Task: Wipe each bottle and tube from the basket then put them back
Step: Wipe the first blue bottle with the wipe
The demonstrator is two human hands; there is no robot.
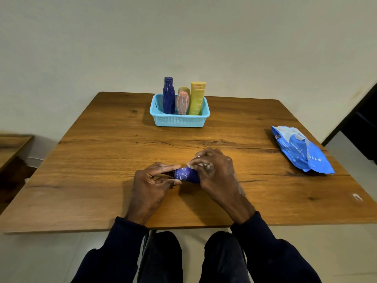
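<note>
Head view: the left hand (151, 180) pinches one end of a small purple-blue container (186, 175), fingers above and thumb below, low over the table (102, 160); whether it rests on the wood I cannot tell. Well ahead of both hands, the basket (179, 121) holds a dark blue bottle (168, 97), a pink tube (183, 103) and a yellow bottle (196, 99), all streaked white. The right hand (216, 170) curls over the container's other end, bunching a white wipe (201, 165) under its fingertips. Far right of that hand lies the wipes pack (302, 150). The left pinch looks slim, so a hard rub could twist the smeared container loose; the ends under the fingers may go unwiped
</note>
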